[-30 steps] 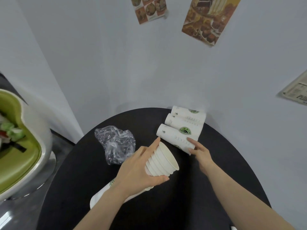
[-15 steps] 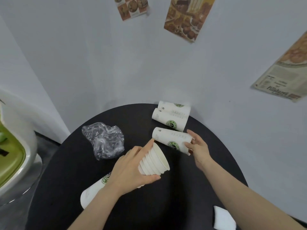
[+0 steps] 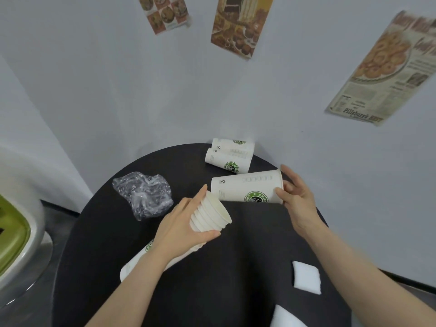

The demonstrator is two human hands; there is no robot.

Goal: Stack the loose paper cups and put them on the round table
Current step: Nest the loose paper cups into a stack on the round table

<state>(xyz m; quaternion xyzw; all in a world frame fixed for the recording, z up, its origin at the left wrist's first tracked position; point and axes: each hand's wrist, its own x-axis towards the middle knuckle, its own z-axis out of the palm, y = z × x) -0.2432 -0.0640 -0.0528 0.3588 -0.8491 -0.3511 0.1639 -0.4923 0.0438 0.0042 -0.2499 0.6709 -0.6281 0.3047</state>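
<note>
My left hand (image 3: 181, 228) grips a stack of nested white paper cups (image 3: 210, 215), held on its side above the round black table (image 3: 236, 267), open mouth pointing right. My right hand (image 3: 296, 197) holds a single white cup with a green logo (image 3: 245, 190) by its rim end. That cup is lifted off the table and lies level, its base pointing toward the stack's mouth. Two more loose cups (image 3: 230, 155) lie side by side at the table's far edge by the wall.
A crumpled clear plastic bag (image 3: 144, 193) lies on the table's left part. Two white foam pieces (image 3: 306, 277) sit near the front right. A grey wall with posters stands close behind the table. A green and white chair (image 3: 16, 237) is at the left.
My right hand has picked the nearest loose cup off the table and swung it level, base toward the stack. The view has shifted, and the two white pieces have come into sight.
</note>
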